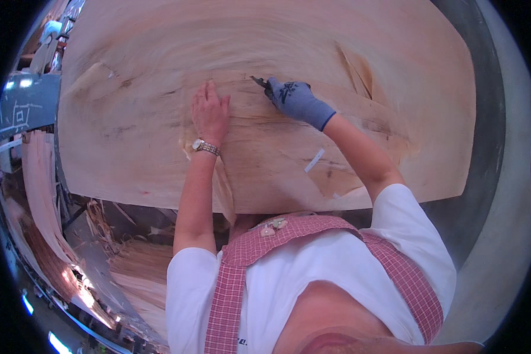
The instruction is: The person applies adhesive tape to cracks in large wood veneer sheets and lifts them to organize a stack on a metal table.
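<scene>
The right hand [298,101], in a blue-grey glove [314,110] with dark markings, is closed around a slim dark tool [258,81], whose tip points up and to the left, over the wood sheet [430,141]. The left hand [210,115] is bare and lies palm down on the same sheet, its fingers extended and pointing away from the body, the thumb spread toward the tool; it grips nothing. The 2 hands are apart, with the tool's tip in the gap between them. A metal watch [205,146] circles the left wrist. The sheet is broad, thin and pale tan, with dark streaks in its grain, and it spreads under both hands and well out to either side. Near the right forearm lies 1 narrow white strip [314,160], set at a slant. Beside the left forearm, a narrow veneer piece [223,186] reaches the sheet's near edge. Farther out, a raised flap [359,72] stands at upper right. The person wears a white shirt [277,295] and a red checked apron [242,253]. At far left are a blue-grey panel [41,97] with pale lines, long veneer sheets [40,171] and tangled scraps [100,224]; a dark grey surface [492,118] borders the right side.
</scene>
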`<action>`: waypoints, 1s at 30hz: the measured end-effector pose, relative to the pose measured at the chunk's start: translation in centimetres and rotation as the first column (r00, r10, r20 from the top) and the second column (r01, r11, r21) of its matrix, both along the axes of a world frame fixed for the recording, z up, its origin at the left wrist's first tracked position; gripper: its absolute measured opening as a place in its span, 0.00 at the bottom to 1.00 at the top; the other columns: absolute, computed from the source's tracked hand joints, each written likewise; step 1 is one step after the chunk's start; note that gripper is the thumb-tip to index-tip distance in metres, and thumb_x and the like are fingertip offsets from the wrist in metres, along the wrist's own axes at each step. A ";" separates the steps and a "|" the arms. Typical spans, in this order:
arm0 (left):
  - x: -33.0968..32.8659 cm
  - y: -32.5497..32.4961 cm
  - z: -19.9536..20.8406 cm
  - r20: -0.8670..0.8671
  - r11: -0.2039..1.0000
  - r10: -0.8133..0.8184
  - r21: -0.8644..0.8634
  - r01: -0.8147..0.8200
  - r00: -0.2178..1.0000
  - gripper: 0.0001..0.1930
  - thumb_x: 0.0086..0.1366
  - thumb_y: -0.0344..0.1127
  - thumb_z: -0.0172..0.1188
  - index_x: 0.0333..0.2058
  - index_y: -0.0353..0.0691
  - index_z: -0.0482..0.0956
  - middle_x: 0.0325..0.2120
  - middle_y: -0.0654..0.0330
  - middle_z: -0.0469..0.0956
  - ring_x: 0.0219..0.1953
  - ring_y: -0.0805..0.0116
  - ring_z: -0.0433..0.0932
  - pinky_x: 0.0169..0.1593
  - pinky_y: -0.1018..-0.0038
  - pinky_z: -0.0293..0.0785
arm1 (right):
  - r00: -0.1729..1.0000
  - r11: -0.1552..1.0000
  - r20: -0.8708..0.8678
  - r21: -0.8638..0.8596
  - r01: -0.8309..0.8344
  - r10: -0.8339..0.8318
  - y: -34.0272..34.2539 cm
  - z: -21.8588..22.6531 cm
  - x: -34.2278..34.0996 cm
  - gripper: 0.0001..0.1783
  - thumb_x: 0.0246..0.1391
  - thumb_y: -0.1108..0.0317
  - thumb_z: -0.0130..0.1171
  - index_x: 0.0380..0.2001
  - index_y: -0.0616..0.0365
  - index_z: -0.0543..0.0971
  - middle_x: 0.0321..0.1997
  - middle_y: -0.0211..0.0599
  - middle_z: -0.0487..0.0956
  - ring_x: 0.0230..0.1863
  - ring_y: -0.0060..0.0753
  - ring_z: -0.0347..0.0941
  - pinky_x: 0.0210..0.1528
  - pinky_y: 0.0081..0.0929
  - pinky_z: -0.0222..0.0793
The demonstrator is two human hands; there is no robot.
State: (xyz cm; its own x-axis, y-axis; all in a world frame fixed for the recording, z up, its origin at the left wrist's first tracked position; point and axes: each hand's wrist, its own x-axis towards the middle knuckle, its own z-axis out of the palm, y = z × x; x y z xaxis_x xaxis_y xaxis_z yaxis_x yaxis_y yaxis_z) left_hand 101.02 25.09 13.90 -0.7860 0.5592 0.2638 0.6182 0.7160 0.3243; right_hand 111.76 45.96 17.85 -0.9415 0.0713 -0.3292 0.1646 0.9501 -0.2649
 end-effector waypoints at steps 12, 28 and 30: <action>-1.7 -0.2 -2.5 0.069 0.989 0.149 0.003 -0.150 0.986 0.19 0.65 0.33 0.50 0.53 0.35 0.73 0.53 0.54 0.71 0.54 0.54 0.69 0.58 0.63 0.66 | 0.979 0.982 -0.130 0.123 -0.142 0.158 -9.2 -4.5 -6.6 0.14 0.60 0.63 0.47 0.45 0.59 0.66 0.25 0.45 0.82 0.25 0.48 0.81 0.23 0.47 0.73; -0.2 1.0 -0.5 0.121 0.960 0.269 -0.118 -0.255 0.955 0.44 0.53 0.61 0.65 0.60 0.37 0.66 0.62 0.52 0.62 0.65 0.55 0.58 0.66 0.59 0.56 | 0.871 0.884 0.163 -0.016 -0.468 0.464 14.6 0.9 8.4 0.12 0.64 0.54 0.47 0.44 0.44 0.74 0.23 0.43 0.78 0.23 0.50 0.75 0.26 0.45 0.67; -0.4 0.9 -0.3 0.157 0.955 0.279 -0.147 -0.256 0.948 0.45 0.52 0.61 0.65 0.62 0.38 0.64 0.63 0.53 0.61 0.66 0.55 0.57 0.66 0.57 0.54 | 0.846 0.858 0.229 0.073 -0.509 0.482 18.0 1.8 9.5 0.12 0.64 0.55 0.49 0.44 0.45 0.75 0.26 0.43 0.79 0.25 0.49 0.76 0.28 0.43 0.69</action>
